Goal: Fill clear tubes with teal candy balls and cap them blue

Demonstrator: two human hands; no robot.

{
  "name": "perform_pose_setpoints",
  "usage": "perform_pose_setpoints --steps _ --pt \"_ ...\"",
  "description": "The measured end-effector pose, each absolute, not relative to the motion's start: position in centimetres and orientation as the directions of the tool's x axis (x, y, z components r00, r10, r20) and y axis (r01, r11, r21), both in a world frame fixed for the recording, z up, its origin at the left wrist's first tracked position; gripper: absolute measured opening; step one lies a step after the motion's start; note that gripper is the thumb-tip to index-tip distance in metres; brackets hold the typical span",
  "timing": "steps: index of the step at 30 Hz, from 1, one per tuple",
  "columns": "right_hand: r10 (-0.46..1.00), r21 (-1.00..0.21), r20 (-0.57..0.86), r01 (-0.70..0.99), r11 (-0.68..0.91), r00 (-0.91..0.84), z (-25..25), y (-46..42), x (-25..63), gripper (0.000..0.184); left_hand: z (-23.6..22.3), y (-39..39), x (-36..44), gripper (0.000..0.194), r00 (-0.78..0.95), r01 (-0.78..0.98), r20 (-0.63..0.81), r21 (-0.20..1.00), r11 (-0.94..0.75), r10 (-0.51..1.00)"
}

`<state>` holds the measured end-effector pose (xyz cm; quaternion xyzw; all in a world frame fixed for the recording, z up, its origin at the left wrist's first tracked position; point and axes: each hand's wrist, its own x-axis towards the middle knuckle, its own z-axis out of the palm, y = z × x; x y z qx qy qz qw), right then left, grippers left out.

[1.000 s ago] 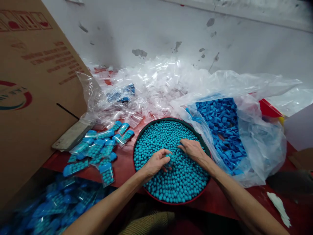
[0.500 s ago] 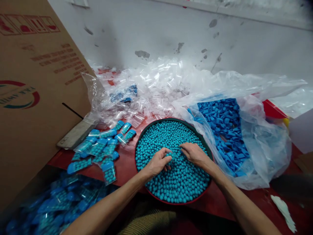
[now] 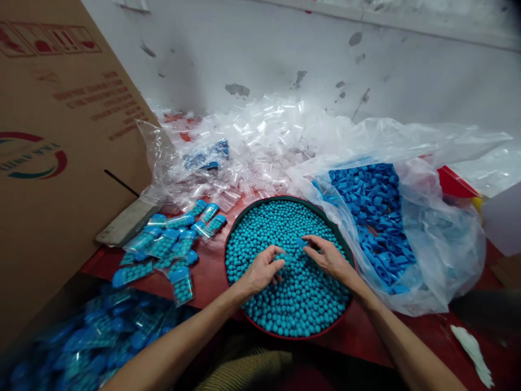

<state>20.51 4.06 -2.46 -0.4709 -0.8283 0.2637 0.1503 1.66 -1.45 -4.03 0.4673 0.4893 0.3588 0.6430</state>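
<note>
Both hands work inside the round tray (image 3: 244, 220), which sits near the front of the red tabletop (image 3: 205, 282) and is heaped with small turquoise beads (image 3: 293, 298). The left hand (image 3: 260, 271) rests on the beads with its fingers curled inward, the grip closed around something I cannot make out, probably a small clear tube. The right hand (image 3: 331, 260) pinches a blue cap (image 3: 301, 242) between thumb and fingertips, just above the beads and close to the left hand.

The beads lie level with the tray's rim on the near side, so a sweep of either wrist could roll some over the edge onto the tabletop or down into the lap. The cap is small and held only at the fingertips; if it slips, it may sink among beads of nearly the same colour and be slow to find. Should the closed left hand tilt what it holds, any beads in it could spill back out.

To the right, the open plastic bag of blue caps (image 3: 370, 201) sags against the tray, and the right forearm passes near its loose film; a snag could tip caps into the beads. To the left, the filled packets (image 3: 171, 244) lie loosely near the tray, within reach of a careless elbow
</note>
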Motion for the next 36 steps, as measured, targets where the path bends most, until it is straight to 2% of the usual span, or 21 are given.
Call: perform_pose_setpoints --steps 2,5,12,18,24,31,36 --pt "0.836 -0.693 0.059 0.58 0.428 -0.546 -1.9 2.9 19.7 0.028 -4.1 -1.5 1.7 0.025 0.278 -0.029 -0.242 0.965 0.26 0.93" --pt "0.823 -0.736 0.119 0.506 0.449 -0.556 -1.9 1.7 18.9 0.028 -4.2 -1.7 1.8 0.031 0.305 -0.059 -0.211 0.969 0.24 0.929" --pt "0.893 -0.773 0.135 0.519 0.366 -0.428 -2.6 1.1 18.0 0.028 -4.0 -1.8 1.8 0.047 0.295 -0.118 -0.208 0.961 0.251 0.933" --pt "0.888 -0.799 0.095 0.498 0.338 -0.45 -1.9 0.2 17.7 0.03 -3.7 -1.9 1.8 0.05 0.314 -0.154 -0.21 0.951 0.268 0.926" --pt "0.954 -0.872 0.094 0.44 0.217 -0.284 -2.0 0.1 17.2 0.023 -3.6 -1.9 1.9 0.054 0.303 -0.165 -0.217 0.947 0.275 0.928" --pt "0.892 -0.892 0.016 0.396 0.217 -0.452 -1.6 0.8 18.1 0.022 -3.2 -2.1 1.7 0.048 0.29 -0.131 -0.23 0.952 0.277 0.929" --pt "0.826 -0.879 0.016 0.385 0.28 -0.563 -1.4 1.3 18.6 0.02 -2.9 -2.3 1.9 0.033 0.269 -0.154 -0.218 0.952 0.265 0.938"
